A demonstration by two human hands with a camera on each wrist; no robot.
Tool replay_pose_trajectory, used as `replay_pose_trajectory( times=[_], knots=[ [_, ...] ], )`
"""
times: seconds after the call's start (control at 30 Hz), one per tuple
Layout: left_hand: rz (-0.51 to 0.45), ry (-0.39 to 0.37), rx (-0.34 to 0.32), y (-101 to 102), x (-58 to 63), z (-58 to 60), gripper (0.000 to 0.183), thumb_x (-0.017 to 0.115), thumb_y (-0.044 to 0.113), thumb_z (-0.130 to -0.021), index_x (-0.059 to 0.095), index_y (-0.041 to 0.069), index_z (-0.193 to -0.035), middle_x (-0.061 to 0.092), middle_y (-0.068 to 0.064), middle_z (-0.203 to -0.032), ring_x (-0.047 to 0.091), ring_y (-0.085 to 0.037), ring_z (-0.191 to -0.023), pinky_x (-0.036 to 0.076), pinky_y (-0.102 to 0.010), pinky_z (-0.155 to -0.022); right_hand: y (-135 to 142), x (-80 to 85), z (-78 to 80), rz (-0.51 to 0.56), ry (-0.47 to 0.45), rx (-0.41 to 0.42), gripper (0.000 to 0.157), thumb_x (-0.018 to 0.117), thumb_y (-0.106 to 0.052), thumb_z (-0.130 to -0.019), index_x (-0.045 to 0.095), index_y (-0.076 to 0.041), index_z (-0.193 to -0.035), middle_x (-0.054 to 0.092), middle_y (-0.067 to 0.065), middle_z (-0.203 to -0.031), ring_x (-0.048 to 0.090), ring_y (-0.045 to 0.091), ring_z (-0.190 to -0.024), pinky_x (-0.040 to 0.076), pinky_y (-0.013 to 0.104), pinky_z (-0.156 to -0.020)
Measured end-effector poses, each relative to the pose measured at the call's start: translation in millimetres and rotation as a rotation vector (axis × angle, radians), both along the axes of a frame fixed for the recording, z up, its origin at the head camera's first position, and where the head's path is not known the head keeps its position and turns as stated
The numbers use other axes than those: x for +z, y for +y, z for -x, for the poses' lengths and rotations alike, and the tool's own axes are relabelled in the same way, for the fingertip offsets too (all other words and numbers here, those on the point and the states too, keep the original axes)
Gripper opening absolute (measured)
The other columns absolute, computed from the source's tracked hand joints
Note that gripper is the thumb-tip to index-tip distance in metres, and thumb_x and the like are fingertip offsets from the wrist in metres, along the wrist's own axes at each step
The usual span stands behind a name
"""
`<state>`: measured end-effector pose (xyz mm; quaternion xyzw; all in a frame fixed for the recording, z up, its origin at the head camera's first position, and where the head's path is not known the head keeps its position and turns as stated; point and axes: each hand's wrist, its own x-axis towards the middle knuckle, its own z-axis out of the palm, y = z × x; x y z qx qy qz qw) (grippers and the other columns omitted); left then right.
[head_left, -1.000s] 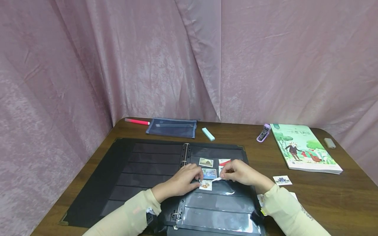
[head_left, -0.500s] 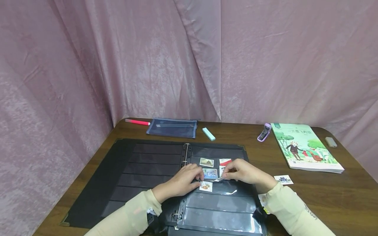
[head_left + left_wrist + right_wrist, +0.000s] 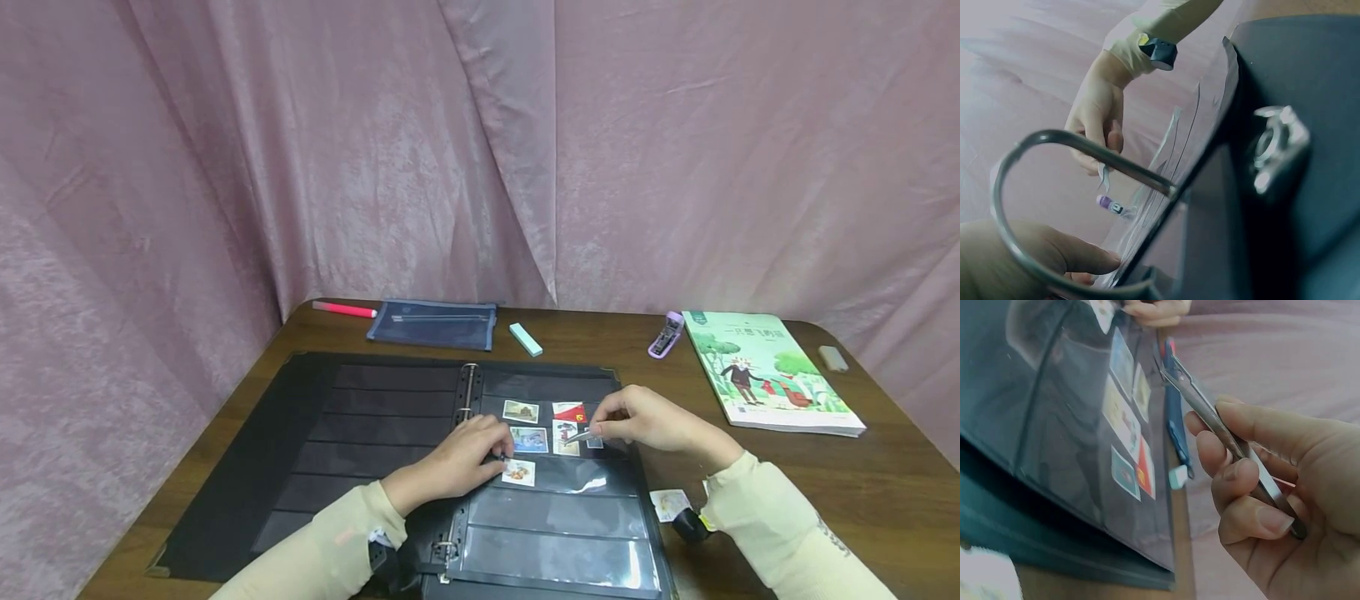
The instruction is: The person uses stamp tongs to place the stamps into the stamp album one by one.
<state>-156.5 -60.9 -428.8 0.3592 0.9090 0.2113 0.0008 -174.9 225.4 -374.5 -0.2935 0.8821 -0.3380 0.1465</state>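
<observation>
An open stamp album [image 3: 555,531] with black pages and clear pocket strips lies on the table. My left hand [image 3: 465,457] rests on its right page, thumb and fingertips at the left edge of a stamp with an orange picture [image 3: 518,472]. Above that sit a blue stamp [image 3: 529,439], a building stamp [image 3: 521,411], a red stamp [image 3: 569,412], a tall white stamp [image 3: 565,437] and a small dark one [image 3: 594,437]. My right hand [image 3: 648,422] pinches metal tweezers [image 3: 1210,415] over the page. Nothing shows between their tips in the right wrist view.
Metal binder rings [image 3: 468,387] stand up along the album's spine. Behind it lie a red pen [image 3: 345,309], a blue zip pouch [image 3: 431,324] and a pale blue eraser-like block [image 3: 526,340]. Right are a purple clip-like item [image 3: 666,335], a green book [image 3: 772,371] and a loose stamp [image 3: 670,504].
My right hand and the tweezers have moved right and up, away from the orange-picture stamp. The tall stamp and small dark stamp are uncovered. My left hand has stayed in place.
</observation>
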Motion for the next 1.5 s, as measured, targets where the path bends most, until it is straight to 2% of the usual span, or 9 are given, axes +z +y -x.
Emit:
replay_pose_trajectory(
  times=[0.17,0.33,0.57,0.77,0.9,1.1,1.2,1.37,1.5],
  knots=[
    [0.009,-0.009,0.006,-0.8,0.2,-0.3,0.017,0.066,0.019,-0.079,0.053,0.022,-0.088,0.045,0.009,-0.079,0.038,-0.006,-0.078,0.031,-0.023,-0.075,13.0,10.4,-3.3,-0.02,0.003,-0.019,0.018,0.061,-0.023,-0.084,0.067,-0.006,-0.086,0.057,0.001,-0.068,0.042,0.0,-0.051,0.037,0.019,-0.047],
    [0.011,-0.01,0.005,-1.6,0.0,0.2,0.016,0.066,0.019,-0.08,0.053,0.022,-0.089,0.045,0.008,-0.08,0.038,-0.006,-0.078,0.031,-0.023,-0.075,27.6,16.9,-6.4,-0.041,0.015,-0.028,0.017,0.061,-0.025,-0.084,0.067,-0.009,-0.086,0.059,-0.002,-0.072,0.044,-0.001,-0.054,0.04,0.02,-0.049],
    [0.0,-0.012,0.0,-2.2,-0.7,0.0,0.016,0.066,0.019,-0.08,0.053,0.022,-0.088,0.045,0.009,-0.079,0.038,-0.006,-0.078,0.031,-0.023,-0.075,47.1,20.5,-11.2,-0.073,-0.003,-0.032,0.014,0.061,-0.024,-0.084,0.067,-0.012,-0.084,0.054,-0.008,-0.065,0.042,-0.002,-0.053,0.039,0.02,-0.049],
    [0.001,-0.006,-0.012,-1.0,-2.0,0.8,0.017,0.066,0.019,-0.079,0.052,0.023,-0.088,0.045,0.009,-0.079,0.039,-0.006,-0.078,0.032,-0.023,-0.076,70.2,19.6,-20.8,-0.043,-0.011,0.032,0.013,0.059,-0.022,-0.085,0.066,-0.011,-0.084,0.057,-0.006,-0.069,0.042,-0.005,-0.056,0.039,0.019,-0.049],
    [0.004,-0.008,-0.012,0.0,-2.4,1.5,0.018,0.067,0.018,-0.079,0.052,0.023,-0.088,0.045,0.009,-0.079,0.039,-0.006,-0.078,0.032,-0.023,-0.076,85.1,16.9,-24.9,-0.021,-0.014,0.071,0.011,0.058,-0.018,-0.086,0.066,-0.01,-0.083,0.055,-0.01,-0.067,0.042,-0.007,-0.055,0.039,0.018,-0.047],
    [0.005,-0.009,-0.011,1.3,-2.8,2.8,0.018,0.067,0.018,-0.079,0.052,0.023,-0.088,0.045,0.009,-0.08,0.039,-0.006,-0.078,0.032,-0.024,-0.076,106.7,15.6,-30.5,-0.014,-0.053,0.084,0.01,0.057,-0.015,-0.087,0.065,-0.009,-0.084,0.053,-0.015,-0.067,0.04,-0.008,-0.054,0.038,0.018,-0.044],
    [0.002,-0.002,-0.015,1.8,-3.5,3.8,0.018,0.067,0.018,-0.079,0.052,0.024,-0.088,0.045,0.009,-0.079,0.039,-0.006,-0.078,0.032,-0.023,-0.076,118.0,13.7,-33.7,-0.007,-0.067,0.091,0.009,0.057,-0.012,-0.086,0.065,-0.008,-0.083,0.055,-0.008,-0.063,0.041,-0.009,-0.054,0.039,0.019,-0.044],
    [-0.005,0.007,-0.007,1.2,-4.7,5.0,0.018,0.067,0.018,-0.079,0.052,0.023,-0.088,0.045,0.01,-0.079,0.04,-0.006,-0.079,0.033,-0.024,-0.076,133.6,7.6,-35.5,0.019,-0.107,0.124,0.01,0.055,-0.006,-0.086,0.064,-0.007,-0.082,0.054,0.013,-0.061,0.04,-0.01,-0.052,0.038,0.018,-0.042],
    [-0.007,-0.002,0.0,0.6,-4.9,4.4,0.017,0.067,0.019,-0.079,0.053,0.023,-0.088,0.045,0.009,-0.079,0.04,-0.006,-0.079,0.033,-0.024,-0.077,143.5,1.7,-34.6,0.011,-0.124,0.152,0.011,0.054,-0.005,-0.086,0.064,-0.006,-0.081,0.054,0.014,-0.062,0.04,-0.011,-0.053,0.037,0.018,-0.041]
  ],
)
